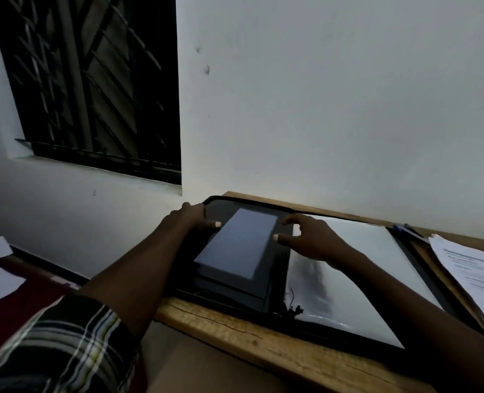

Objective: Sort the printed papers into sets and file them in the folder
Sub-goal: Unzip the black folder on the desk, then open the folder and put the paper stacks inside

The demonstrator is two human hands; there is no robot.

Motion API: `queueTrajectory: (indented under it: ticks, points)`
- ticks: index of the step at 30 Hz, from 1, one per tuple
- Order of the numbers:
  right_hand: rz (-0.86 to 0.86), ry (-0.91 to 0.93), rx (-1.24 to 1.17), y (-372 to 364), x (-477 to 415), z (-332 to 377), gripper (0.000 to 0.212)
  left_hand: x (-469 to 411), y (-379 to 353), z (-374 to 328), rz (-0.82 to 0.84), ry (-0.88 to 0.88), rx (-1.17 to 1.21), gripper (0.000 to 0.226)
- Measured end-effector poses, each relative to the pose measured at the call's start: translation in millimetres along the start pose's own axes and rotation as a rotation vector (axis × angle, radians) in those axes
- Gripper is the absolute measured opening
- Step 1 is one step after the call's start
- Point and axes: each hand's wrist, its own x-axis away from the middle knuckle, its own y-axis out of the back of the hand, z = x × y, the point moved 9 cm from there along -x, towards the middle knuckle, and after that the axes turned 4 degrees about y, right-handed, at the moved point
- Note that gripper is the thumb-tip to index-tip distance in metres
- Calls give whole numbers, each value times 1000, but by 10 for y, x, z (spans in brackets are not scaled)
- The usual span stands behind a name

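Your left hand (191,218) grips the folder (263,296) at 9 o'clock, while your right hand (311,239), fingers (284,237) wide, touches the sheet (238,245) at 3 o'clock.

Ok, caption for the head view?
Left hand grips a corner of the open folder, right hand reaches across it; printed papers lie alongside.

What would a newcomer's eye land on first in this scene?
The two hands on the open black folder draw the eye: the left hand grips its far left corner beside a grey sheet, the right hand spreads over the middle by the white page. Printed papers lie at the right edge of the table, and a dark barred window fills the upper left.
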Motion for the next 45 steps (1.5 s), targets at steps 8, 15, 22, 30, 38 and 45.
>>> queueTrajectory:
  ticks: [8,15,22,30,38,45]
  points:
    - [14,-114,160,182,147,-679,58,-174,-89,-217,-7,19,-157,46]
    - [-157,-129,6,559,298,-974,44,131,-179,-1246,-73,-289,-107,69]
    - [-320,-146,-33,1223,610,-1365,37,542,-228,-2282,-93,-509,199,40]
    - [-495,-315,-122,1932,1145,-2278,32,1050,-692,-3451,-23,-712,287,34]
    - [-721,-420,-131,2131,1481,-2884,23,1341,-902,-4161,-23,-693,502,20]
    - [-756,-392,-168,2147,1445,-2878,26,1319,-1318,-4416,-1,-570,578,29]
